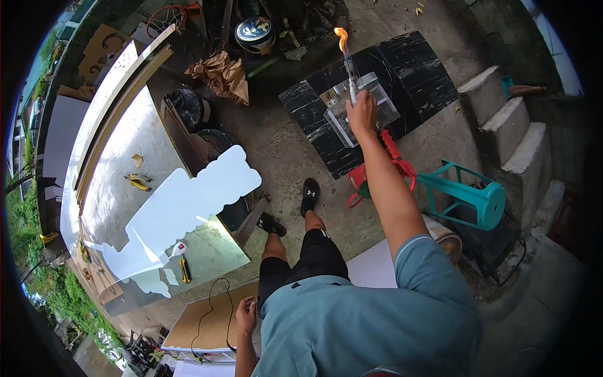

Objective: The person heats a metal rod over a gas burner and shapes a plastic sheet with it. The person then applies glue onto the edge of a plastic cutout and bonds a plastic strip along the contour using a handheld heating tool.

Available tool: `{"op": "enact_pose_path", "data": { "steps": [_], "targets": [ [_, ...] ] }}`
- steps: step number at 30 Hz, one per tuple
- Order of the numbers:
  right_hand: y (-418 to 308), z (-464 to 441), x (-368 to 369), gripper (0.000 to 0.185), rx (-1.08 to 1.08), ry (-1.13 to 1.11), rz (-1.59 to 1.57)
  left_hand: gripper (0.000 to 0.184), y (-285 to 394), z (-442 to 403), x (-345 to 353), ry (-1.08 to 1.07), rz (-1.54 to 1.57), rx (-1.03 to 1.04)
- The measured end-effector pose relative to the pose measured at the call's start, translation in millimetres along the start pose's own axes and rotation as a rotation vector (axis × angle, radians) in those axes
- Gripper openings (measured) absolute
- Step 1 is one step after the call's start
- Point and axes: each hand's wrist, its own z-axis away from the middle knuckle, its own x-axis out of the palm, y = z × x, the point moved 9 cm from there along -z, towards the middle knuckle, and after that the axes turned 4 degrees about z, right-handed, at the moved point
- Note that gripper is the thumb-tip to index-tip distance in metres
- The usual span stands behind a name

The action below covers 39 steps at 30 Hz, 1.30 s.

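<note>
My right hand (362, 115) is stretched out ahead, closed around a slim, pale stick-like tool (352, 88). An orange flame (342, 39) burns at the tool's far tip. Under that hand, a silvery rectangular metal piece (384, 103) rests on a black marble-patterned board (416, 66). Its details are partly covered by my hand and arm. My left hand (246, 315) hangs beside my hip, fingers loosely bent and nothing visible in it. A brown board (217, 314) with a dark cable lies below it.
A glass-topped table (119, 182) on the left bears a white scallop-edged sheet (188, 207), yellow-handled pliers (138, 182) and a yellow cutter (184, 269). Crumpled brown paper (224, 76) and a paint bucket (255, 34) stand ahead. Rightward are a teal stool (487, 206) and concrete steps (502, 113).
</note>
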Motion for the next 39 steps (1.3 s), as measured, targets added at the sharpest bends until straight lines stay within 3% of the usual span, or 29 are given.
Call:
{"op": "enact_pose_path", "data": {
  "steps": [6, 20, 39],
  "targets": [
    [2.2, -1.6, 7.3, 0.038, 0.026, -0.024, 0.028, 0.027, 27.7, 13.1, 7.4, -0.003, -0.087, 0.005],
    [15.8, -5.3, 6.0, 0.032, 0.100, 0.003, -0.129, 0.026, -17.8, 5.0, 0.1, 0.028, -0.016, -0.017],
    [18.1, -6.7, -0.1, 0.034, 0.104, -0.002, -0.173, 0.026, 17.6, 11.2, 2.7, 0.030, -0.053, 0.017]
  ]
}}
